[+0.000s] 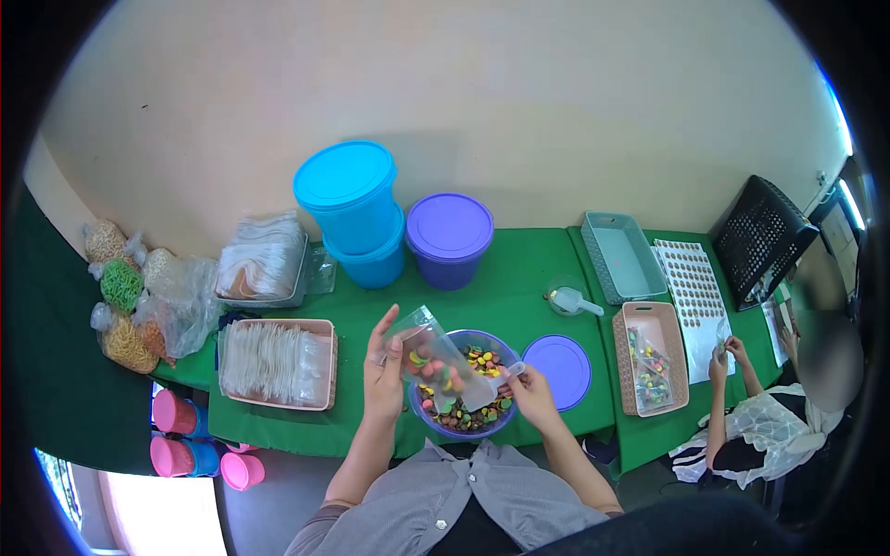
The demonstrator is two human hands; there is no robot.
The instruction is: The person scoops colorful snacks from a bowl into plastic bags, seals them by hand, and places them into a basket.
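My left hand (380,378) holds a clear plastic pouch (422,326) tilted over the tub, its thumb against the pouch's near side. Red, green and yellow round candies show inside the pouch. In my right hand (533,397) is the handle of a translucent white scoop (478,395), whose head meets the pouch's lower end. Below both hands stands a purple tub (463,434) of mixed candies (477,419) in green, yellow, red and brown. Its purple lid (558,372) lies flat to the right.
Behind are stacked blue buckets (357,222) and a purple bucket (451,236). Left: a basket of flat pouches (278,363) and snack bags (130,292). Right: another scoop (575,301), a pink basket with filled pouches (652,371), a sticker sheet (691,296) and a co-worker (765,426).
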